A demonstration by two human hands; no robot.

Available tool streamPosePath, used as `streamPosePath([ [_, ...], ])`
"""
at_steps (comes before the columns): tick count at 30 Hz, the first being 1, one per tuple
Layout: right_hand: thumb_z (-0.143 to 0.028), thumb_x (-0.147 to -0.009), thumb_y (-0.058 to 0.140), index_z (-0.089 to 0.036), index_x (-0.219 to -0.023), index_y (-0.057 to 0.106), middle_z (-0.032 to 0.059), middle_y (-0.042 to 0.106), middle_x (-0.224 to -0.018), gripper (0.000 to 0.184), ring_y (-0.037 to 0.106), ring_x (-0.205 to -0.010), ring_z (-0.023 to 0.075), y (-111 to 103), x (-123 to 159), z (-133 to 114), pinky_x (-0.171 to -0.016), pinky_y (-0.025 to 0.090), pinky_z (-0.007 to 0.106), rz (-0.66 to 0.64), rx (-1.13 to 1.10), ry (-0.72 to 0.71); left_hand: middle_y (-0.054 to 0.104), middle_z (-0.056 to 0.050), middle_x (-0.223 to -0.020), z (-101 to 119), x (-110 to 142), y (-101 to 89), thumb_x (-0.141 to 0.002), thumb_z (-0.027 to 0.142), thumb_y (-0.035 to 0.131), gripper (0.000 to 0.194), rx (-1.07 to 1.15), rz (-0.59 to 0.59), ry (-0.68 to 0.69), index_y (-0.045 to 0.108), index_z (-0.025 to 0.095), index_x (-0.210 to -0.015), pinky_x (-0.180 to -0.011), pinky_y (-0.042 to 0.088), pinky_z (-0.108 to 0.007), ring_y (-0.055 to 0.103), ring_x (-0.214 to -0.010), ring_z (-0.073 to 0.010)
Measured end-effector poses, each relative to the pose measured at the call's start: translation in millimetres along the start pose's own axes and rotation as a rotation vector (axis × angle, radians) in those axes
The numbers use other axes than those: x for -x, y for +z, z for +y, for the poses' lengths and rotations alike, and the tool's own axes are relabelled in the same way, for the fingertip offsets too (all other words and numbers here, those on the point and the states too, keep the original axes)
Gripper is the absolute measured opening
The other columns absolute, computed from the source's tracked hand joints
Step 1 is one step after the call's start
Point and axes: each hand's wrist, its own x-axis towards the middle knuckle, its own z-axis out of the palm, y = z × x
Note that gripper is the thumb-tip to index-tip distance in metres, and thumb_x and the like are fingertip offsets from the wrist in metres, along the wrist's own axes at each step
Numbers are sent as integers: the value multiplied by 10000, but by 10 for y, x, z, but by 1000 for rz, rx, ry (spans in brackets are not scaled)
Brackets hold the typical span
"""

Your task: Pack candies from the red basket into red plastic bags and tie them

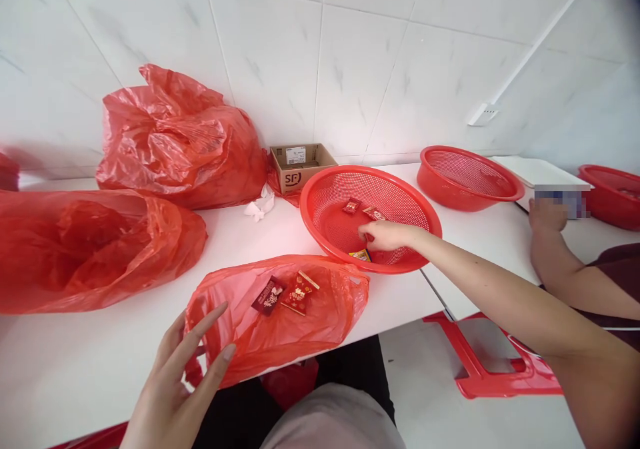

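We find packets in two containers, so we judge the work to be under way and incomplete. Two packets, one dark red (268, 296) and one red with gold (299, 294), lie inside the open red bag (275, 346) at the near edge of the white table (125, 349). Three further packets lie in the red basket (331, 226) just behind it: a small red packet (351, 206), a red-and-white packet (374, 214) and a yellow-and-blue packet (361, 256). Those three are outside the bag; we cannot confirm whether the fingers cover any more. Our right hand (385, 236) is lowered into the basket, fingers curled in toward the thumb; red shows at the fingertips, but we cannot tell whether it is a packet in our grip or the basket floor. Our left hand (173, 382) is spread wide at the left side of the bag, with no visible grip on the film. A cardboard box (306, 176) stands behind the basket, beside a large red bag (180, 152).
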Motion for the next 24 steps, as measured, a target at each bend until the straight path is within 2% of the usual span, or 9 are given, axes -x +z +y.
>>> streamPosePath([
  [4, -278, -846, 525, -249, -1109, 632, 55, 701, -950, 285, 655, -787, 195, -76, 25, -86, -648, 423, 279, 13, 14, -19, 393, -42, -1446, -35, 12, -22, -831, 611, 537, 582, -114, 71, 56, 535, 350, -1352, -502, 498, -214, 554, -1091, -244],
  [7, -318, -735, 662, -212, -988, 686, 92, 700, -888, 275, 653, -820, 266, 28, -38, -219, -650, 403, 309, -44, 88, -10, 440, -48, -1382, -32, 37, -36, -825, 626, 536, 586, -217, 160, 89, 540, 363, -1349, -508, 507, -252, 555, -804, -163],
  [10, -281, -697, 688, -185, -870, 703, 117, 696, -848, 198, 650, -855, 302, 45, -107, -258, -678, 396, 326, -60, 128, 10, 462, -49, -1352, -45, 62, -45, -834, 626, 522, 588, -227, 166, 102, 519, 378, -1368, -487, 497, -258, 528, -739, -151],
  [13, -352, -767, 653, -195, -887, 685, 105, 699, -869, 200, 645, -858, 278, -157, -32, -213, -699, 399, 327, -6, 117, 16, 457, -70, -1347, -95, 71, -62, -835, 640, 507, 612, -212, 129, 82, 504, 371, -1384, -504, 517, -269, 569, -805, -179],
  [16, -478, -860, 558, -214, -978, 636, 66, 694, -950, 299, 639, -851, 214, -428, 231, -303, -717, 429, 304, 166, -202, -117, 464, -65, -1310, -119, 70, -63, -816, 663, 514, 639, -251, 104, 32, 482, 398, -1397, -538, 532, -304, 577, -707, -151],
  [18, -519, -852, 572, -211, -965, 615, 45, 686, -967, 331, 637, -876, 190, -511, 432, -523, -746, 452, 289, 221, -532, -315, 501, -51, -1237, -85, 65, -32, -834, 663, 485, 641, -276, 66, -7, 445, 402, -1418, -566, 522, -329, 543, -600, -121],
  [20, -528, -824, 617, -217, -932, 615, 22, 687, -932, 330, 639, -863, 179, -467, 568, -843, -739, 462, 281, 118, -694, -486, 539, -32, -1121, -19, 53, 20, -871, 636, 446, 630, -268, 19, -17, 411, 372, -1441, -616, 509, -347, 501, -537, -107],
  [22, -529, -809, 647, -233, -911, 621, 2, 687, -878, 315, 634, -789, 170, -326, 595, -1178, -684, 458, 278, 13, -644, -549, 543, -11, -1023, 54, 34, 69, -899, 589, 430, 603, -237, -6, 11, 405, 341, -1448, -655, 500, -348, 477, -522, -106],
  [24, -520, -808, 662, -249, -907, 632, 2, 686, -865, 290, 628, -769, 180, -171, 523, -1436, -661, 451, 287, 40, -513, -568, 534, -3, -993, 102, 13, 89, -913, 537, 440, 574, -206, -1, 37, 409, 332, -1449, -678, 498, -334, 485, -553, -112],
])
